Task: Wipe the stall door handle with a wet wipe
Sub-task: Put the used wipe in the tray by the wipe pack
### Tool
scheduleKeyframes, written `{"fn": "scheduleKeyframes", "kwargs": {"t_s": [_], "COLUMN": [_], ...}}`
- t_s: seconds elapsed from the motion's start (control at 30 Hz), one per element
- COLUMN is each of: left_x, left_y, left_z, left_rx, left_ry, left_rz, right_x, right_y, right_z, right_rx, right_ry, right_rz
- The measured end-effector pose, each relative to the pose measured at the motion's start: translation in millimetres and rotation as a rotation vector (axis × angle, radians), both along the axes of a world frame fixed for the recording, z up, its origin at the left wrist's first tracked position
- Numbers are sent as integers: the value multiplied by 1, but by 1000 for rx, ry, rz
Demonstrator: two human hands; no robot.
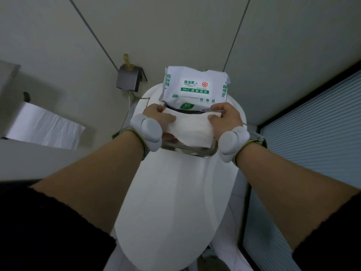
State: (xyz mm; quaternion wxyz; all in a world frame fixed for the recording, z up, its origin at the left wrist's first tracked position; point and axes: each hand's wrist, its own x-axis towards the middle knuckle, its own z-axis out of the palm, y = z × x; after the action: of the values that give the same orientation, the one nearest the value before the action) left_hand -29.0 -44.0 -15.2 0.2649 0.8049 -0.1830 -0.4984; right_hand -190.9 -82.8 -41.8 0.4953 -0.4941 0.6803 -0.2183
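A white and green wet wipe pack (pixel 196 87) rests on the back of a closed white toilet (pixel 175 202). A white wet wipe (pixel 192 128) stretches out from the pack's opening. My left hand (pixel 159 118) pinches its left edge and my right hand (pixel 224 119) pinches its right edge, so the wipe is spread between them. Both wrists carry grey bands with white pods. The stall door handle is not in view.
A shiny metal piece (pixel 191 150) lies under the wipe on the toilet. A grey box (pixel 130 78) is mounted on the tiled wall behind. A toilet paper roll (pixel 45 126) hangs at left. A ribbed blue-grey panel (pixel 312 143) stands at right.
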Motion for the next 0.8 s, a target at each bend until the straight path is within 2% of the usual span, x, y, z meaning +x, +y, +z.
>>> {"fn": "scheduleKeyframes", "kwargs": {"t_s": [0.1,0.23,0.27,0.33,0.43,0.57,0.67,0.8], "left_x": [10,14,12,6,-4,-13,-16,-16], "left_y": [3,6,7,6,4,2,5,7], "left_z": [-18,-31,-34,-35,-35,-42,-44,-42], "left_rx": [41,179,168,12,-166,-22,32,-2], "left_ry": [-131,-437,-520,-605,-587,-532,-509,-489], "left_rz": [-138,-391,-428,-499,-698,-862,-900,-822], "right_x": [0,-2,-3,-3,5,13,10,11], "right_y": [-4,-5,-5,-2,0,2,5,3], "right_z": [-5,-13,-14,-13,-13,-18,-23,-20], "right_rx": [-7,-29,-32,-29,-10,134,251,247], "right_ry": [72,245,242,177,96,71,154,203], "right_rz": [9,18,22,39,72,234,312,293]}}
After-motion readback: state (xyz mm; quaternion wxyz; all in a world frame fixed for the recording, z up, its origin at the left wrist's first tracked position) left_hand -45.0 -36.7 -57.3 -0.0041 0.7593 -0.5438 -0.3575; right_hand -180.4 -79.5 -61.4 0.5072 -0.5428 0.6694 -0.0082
